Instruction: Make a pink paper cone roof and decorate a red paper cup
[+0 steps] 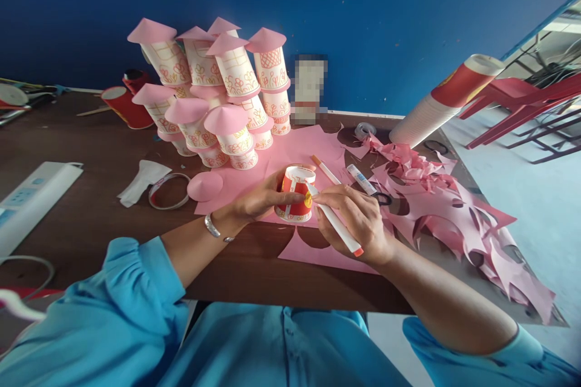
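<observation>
My left hand (pixel 267 195) is closed around a red and white paper cup (pixel 291 205), its thumb across the front. The cup is held roughly upright, and a white strip runs down its red side. In my right hand (pixel 356 217) is a white marker pen (pixel 338 228) with an orange end, its tip at the cup's right side near a yellow patch. Under both hands lies pink paper (pixel 290 154). An orange-tipped marker (pixel 325 169) and a glue stick (pixel 362 180) rest just beyond my right hand.
Paper-cup towers (pixel 236 72) with pink cone roofs stand at the back left. A tall cup stack (pixel 436 110) leans at the right. Pink scraps (pixel 436 205) cover the table's right side. Left of the hands lie a tape roll (pixel 169 191), a pink cone (pixel 205 186) and a power strip (pixel 34 199).
</observation>
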Demonstrator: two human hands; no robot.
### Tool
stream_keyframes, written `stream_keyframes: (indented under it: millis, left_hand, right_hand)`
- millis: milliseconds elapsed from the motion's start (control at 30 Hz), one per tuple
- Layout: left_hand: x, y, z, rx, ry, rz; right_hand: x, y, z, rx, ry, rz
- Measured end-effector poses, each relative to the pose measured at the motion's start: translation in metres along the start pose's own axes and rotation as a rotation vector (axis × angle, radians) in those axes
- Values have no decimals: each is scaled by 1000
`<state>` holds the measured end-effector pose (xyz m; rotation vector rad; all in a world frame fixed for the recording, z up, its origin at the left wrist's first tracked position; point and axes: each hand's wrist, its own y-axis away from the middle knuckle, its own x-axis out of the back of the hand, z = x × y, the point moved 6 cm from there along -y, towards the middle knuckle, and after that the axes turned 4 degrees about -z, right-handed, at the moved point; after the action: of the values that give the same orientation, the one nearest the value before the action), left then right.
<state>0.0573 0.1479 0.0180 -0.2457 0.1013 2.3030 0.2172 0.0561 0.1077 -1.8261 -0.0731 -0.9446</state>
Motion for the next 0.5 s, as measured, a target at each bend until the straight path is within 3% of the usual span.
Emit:
stream_keyframes:
  millis: [267,500]
  left_hand:
    - [0,1,4,2,7,18]
    - [11,5,-2,-42,-34,76]
  right_hand:
    - [2,-3,-2,-2,17,8]
    - [6,-2,-4,25,-13,32]
